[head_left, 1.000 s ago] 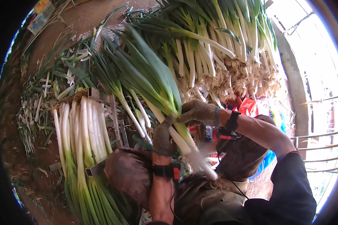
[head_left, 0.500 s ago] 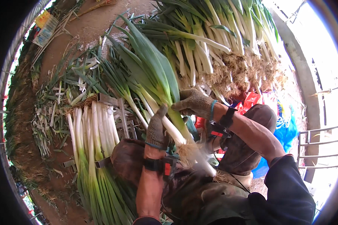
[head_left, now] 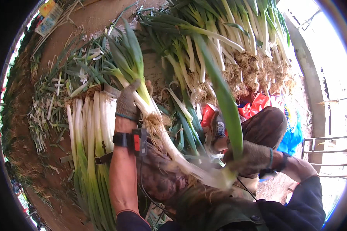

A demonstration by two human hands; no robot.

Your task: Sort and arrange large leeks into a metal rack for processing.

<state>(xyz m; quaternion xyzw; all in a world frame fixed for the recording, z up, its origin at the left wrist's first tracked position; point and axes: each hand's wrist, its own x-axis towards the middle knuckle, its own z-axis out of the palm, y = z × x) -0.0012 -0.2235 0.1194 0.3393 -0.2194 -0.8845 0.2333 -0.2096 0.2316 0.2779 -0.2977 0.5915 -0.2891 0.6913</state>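
My left hand (head_left: 128,101), in a knit glove, is closed around a leek (head_left: 142,101). The leek's green leaves point up and away, and its roots (head_left: 153,122) hang below the hand. My right hand (head_left: 250,157), gloved and blurred, grips a long outer leek leaf (head_left: 228,111) near my right knee. The leaf's green blade stands up above that hand. A pale strip (head_left: 181,159) runs from beside the roots toward the right hand; whether it is still joined to the leek I cannot tell.
On the left, several trimmed leeks (head_left: 90,131) lie in a metal frame (head_left: 110,91). A large heap of rooted leeks (head_left: 239,42) fills the far right. Leaf scraps (head_left: 46,115) litter the soil. Red plastic (head_left: 260,103) and blue plastic (head_left: 293,133) lie beside my right knee.
My left hand has moved left with the leek. My right hand has left the leek's stem and swung down and right, drawing an outer leaf away.
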